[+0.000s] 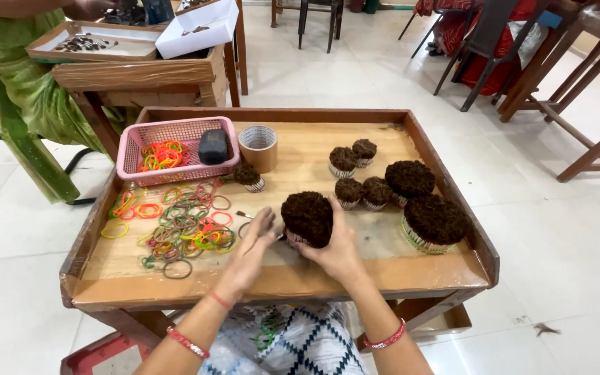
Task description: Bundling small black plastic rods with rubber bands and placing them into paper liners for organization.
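The right hand (338, 253) cupped a dark fibrous bundle (307, 217) at frame centre, fingers curled around it; the left hand (253, 246) lay beside it, fingers loosely open and holding nothing, near scattered rubber bands (182, 222).

Bare forearms — red bangles (187, 342) on both wrists, patterned garment (293, 340).

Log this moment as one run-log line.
left hand: open, beside bundle | right hand: grip on dark fibre bundle | rubber bands: loose on tray

Basket (175, 149) at tray's (279, 278) back left, rubber bands (182, 226) before it, tape roll (257, 147) beside it, bundles (411, 198) right
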